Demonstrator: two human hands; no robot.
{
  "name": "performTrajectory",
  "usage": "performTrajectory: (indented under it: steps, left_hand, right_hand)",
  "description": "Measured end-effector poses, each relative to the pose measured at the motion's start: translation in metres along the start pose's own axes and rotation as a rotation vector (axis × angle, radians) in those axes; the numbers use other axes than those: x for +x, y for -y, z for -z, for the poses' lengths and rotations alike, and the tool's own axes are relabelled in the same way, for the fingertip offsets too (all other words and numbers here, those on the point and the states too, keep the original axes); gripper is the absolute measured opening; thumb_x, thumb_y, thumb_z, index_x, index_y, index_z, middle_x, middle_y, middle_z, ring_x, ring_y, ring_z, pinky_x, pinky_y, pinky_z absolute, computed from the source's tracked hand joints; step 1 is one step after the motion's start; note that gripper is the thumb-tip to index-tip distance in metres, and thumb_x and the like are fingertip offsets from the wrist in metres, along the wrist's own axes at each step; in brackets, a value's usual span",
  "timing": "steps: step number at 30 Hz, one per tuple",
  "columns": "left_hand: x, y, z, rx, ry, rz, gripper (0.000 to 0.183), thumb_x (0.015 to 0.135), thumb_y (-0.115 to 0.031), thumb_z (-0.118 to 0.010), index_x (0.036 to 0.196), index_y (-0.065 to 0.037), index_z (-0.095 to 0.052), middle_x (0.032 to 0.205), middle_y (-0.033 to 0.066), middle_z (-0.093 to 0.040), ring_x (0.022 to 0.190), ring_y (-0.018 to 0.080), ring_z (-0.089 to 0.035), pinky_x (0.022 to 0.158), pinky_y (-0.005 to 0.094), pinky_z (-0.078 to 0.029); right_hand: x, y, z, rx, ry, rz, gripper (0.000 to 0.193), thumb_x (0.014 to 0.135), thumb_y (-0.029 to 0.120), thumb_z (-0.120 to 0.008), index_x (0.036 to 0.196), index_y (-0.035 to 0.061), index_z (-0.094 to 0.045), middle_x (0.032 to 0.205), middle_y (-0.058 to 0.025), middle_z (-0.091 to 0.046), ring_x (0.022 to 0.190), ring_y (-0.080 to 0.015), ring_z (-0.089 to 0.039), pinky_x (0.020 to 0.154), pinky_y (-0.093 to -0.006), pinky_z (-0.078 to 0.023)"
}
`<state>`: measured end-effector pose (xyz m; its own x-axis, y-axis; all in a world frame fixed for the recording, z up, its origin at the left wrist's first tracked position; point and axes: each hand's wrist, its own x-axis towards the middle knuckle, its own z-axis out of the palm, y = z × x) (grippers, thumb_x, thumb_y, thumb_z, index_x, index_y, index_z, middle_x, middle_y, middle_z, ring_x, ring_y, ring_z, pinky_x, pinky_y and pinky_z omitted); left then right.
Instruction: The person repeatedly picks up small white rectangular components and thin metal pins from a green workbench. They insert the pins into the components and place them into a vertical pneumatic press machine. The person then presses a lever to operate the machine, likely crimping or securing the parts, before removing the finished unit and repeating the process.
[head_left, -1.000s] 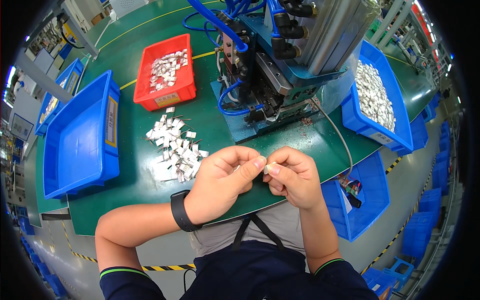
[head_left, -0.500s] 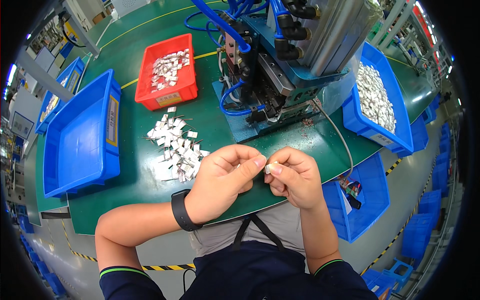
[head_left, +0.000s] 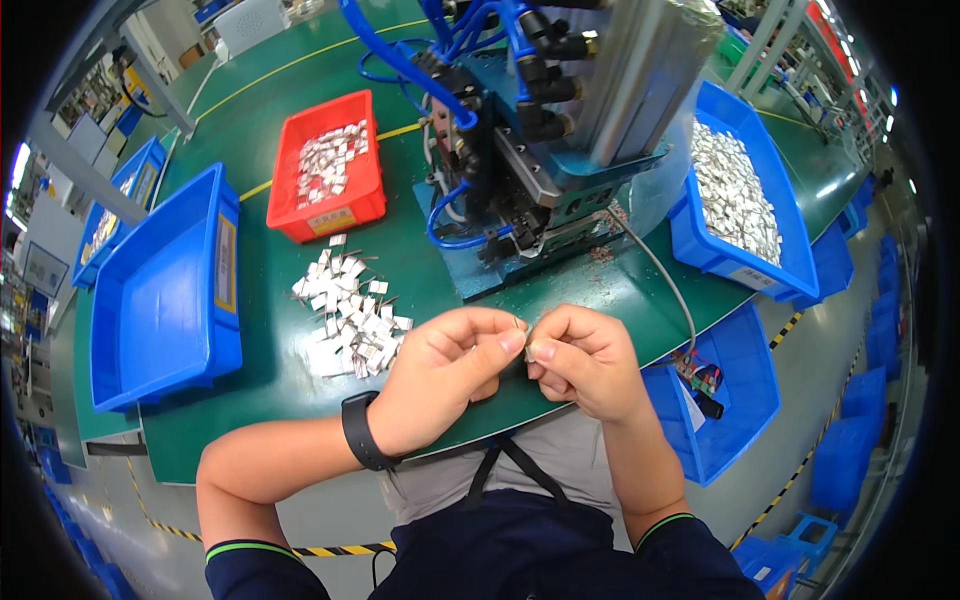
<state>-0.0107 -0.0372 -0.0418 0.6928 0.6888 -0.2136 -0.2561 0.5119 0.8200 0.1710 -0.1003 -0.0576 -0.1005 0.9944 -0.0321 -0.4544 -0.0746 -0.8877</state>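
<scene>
My left hand (head_left: pixel 447 372) and my right hand (head_left: pixel 581 360) meet fingertip to fingertip over the near edge of the green table (head_left: pixel 260 250). Together they pinch one small white part with thin metal leads (head_left: pixel 524 336). A black watch sits on my left wrist. A loose pile of the same small white parts (head_left: pixel 347 318) lies on the table just left of my left hand. Behind my hands stands a blue machine with hoses and a metal block (head_left: pixel 540 130).
A red bin with white parts (head_left: pixel 325 165) sits at the back. A large blue tray (head_left: pixel 165 290) lies at the left. A blue bin full of white parts (head_left: pixel 740 195) stands at the right, and another blue bin (head_left: pixel 725 405) hangs below the table edge.
Both hands stay pressed together on the small part; only the fingers have shifted slightly.
</scene>
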Motion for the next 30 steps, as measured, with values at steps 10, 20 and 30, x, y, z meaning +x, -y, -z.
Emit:
performTrajectory:
  steps: [10, 20, 30]
  left_hand:
    - [-0.001, 0.005, -0.005, 0.264, 0.046, 0.02, 0.017, 0.095, -0.01, -0.058, 0.108, 0.001, -0.059, 0.082, -0.0001, -0.056, 0.059, 0.0056, -0.04, 0.052, 0.0211, -0.033]
    - [0.0, 0.007, -0.002, 0.244, 0.041, 0.029, 0.017, 0.096, -0.011, -0.057, 0.107, 0.002, -0.059, 0.08, 0.0003, -0.055, 0.059, 0.0059, -0.04, 0.052, 0.0212, -0.033]
    - [0.0, 0.01, 0.004, 0.195, 0.067, 0.059, 0.022, 0.094, -0.016, -0.061, 0.11, 0.0, -0.061, 0.091, -0.0025, -0.061, 0.063, -0.0001, -0.042, 0.054, 0.0173, -0.035]
  right_hand:
    - [0.028, 0.066, 0.044, -0.035, -0.242, -0.052, 0.013, 0.086, 0.011, -0.063, 0.078, 0.0022, -0.058, 0.063, -0.0047, -0.057, 0.042, -0.0047, -0.04, 0.035, -0.0196, -0.026]
    - [0.044, 0.057, 0.043, -0.061, -0.294, -0.072, 0.016, 0.085, 0.013, -0.06, 0.076, 0.0005, -0.056, 0.061, -0.0052, -0.054, 0.042, -0.0053, -0.039, 0.034, -0.0209, -0.026]
    - [0.046, 0.056, 0.043, -0.031, -0.314, -0.049, 0.015, 0.085, 0.012, -0.059, 0.078, -0.0013, -0.056, 0.061, -0.0068, -0.054, 0.042, -0.006, -0.039, 0.034, -0.0212, -0.026]
